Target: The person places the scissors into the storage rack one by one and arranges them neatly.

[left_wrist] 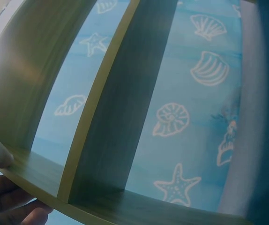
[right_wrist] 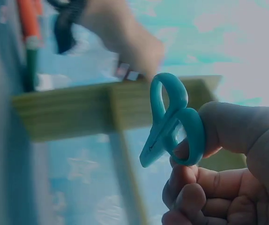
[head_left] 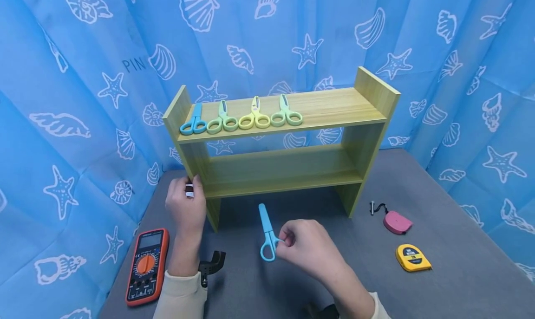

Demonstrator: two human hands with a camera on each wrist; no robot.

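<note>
fingers [head_left: 286,241] of the right hand [head_left: 307,249] pinch the blue scissors [head_left: 266,233] by a handle loop, blade pointing away toward the shelf [head_left: 280,170], whose left post the left hand [head_left: 185,207] grips.

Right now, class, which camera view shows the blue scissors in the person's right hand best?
The head view: the whole blue scissors show, covered blade pointing to the wooden shelf, right hand pinching one handle loop. The right wrist view shows only the loops, close up and blurred. The left wrist view shows shelf boards, no scissors.
</note>
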